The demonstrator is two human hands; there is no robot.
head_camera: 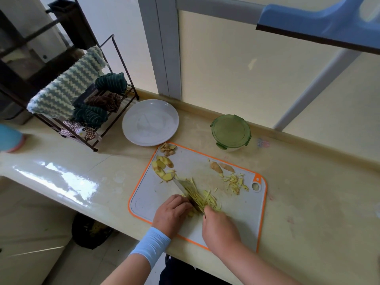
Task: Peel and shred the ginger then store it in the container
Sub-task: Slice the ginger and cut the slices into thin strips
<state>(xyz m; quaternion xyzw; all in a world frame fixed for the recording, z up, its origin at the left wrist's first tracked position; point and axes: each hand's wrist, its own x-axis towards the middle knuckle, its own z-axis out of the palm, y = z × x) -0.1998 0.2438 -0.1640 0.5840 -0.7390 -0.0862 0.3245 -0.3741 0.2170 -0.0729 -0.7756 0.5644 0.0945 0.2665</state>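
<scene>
Two hands were on the cutting board [236,219], which sat at the near edge of the worktop [308,192]. The right hand [220,225] had its fingers wrapped around the handle of the knife [181,186], as far as I could tell, since the handle was mostly hidden. The blade ran diagonally, with its tip pointing at the board's far left corner and its handle end toward the near right.

The left hand [172,210] was pushed up against the left side of the blade. Its fingers were curled under, pressing on a ginger bit [190,213] that barely peeked out.

A pile of ginger shreds [202,197] lay against the blade's right side, the strands running along the same diagonal. More shreds [235,183] were scattered near the board's far right corner, with two peel pieces [222,167] just beside them. Ginger slices [162,167] and peel scraps [168,149] sat at the far left corner.

The green-lidded container [231,131] stood beyond the board by the worktop's back edge, lid on. A white plate [150,122] sat to its left, next to a wire rack [82,99] of cloths.
</scene>
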